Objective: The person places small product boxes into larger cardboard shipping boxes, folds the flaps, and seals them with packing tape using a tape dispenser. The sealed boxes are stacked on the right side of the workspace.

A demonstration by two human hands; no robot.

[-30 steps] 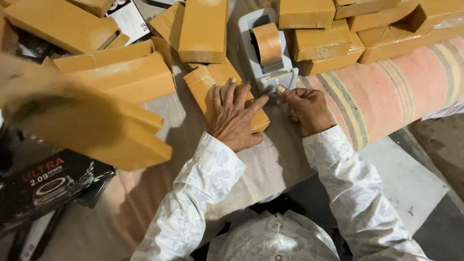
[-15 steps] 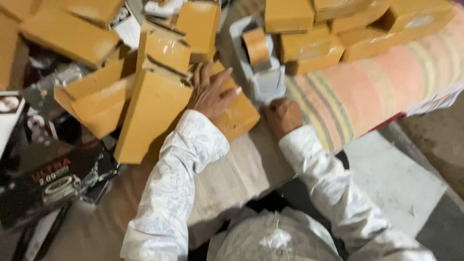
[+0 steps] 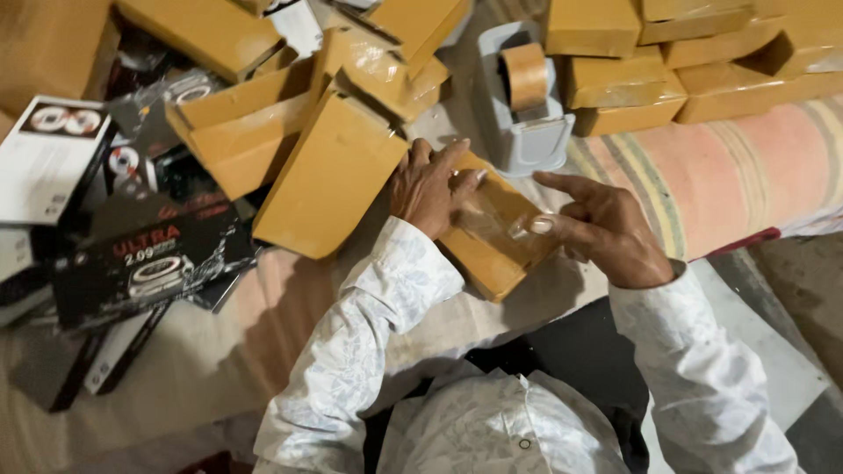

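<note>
Pressed flat with fingers spread, my left hand [image 3: 432, 189] holds down the brown-wrapped parcel [image 3: 492, 237] at its far left end, while my right hand [image 3: 606, 230] pinches a strip of clear tape [image 3: 496, 224] between thumb and forefinger against the parcel's top face. That parcel lies tilted on the cloth-covered surface [image 3: 219, 351], near its middle, one corner pointing toward me.

Working left to right: at the left edge I see a white printed box [image 3: 48, 158] and, just beside it nearer me, a glossy black box with red and white print [image 3: 149, 268], both lying flat among dark packets. Next comes a heap of brown-paper parcels [image 3: 307, 149], smooth, matte and rectangular, leaning on one another and touching my left hand's side. Behind the parcel stands a grey tape dispenser [image 3: 527, 123] carrying a brown tape roll [image 3: 525, 75]. Further right, stacked brown parcels [image 3: 632, 79] line the far edge, resting on a striped pink bolster [image 3: 746, 175].

Open room is only the bare cloth toward the near left corner.
</note>
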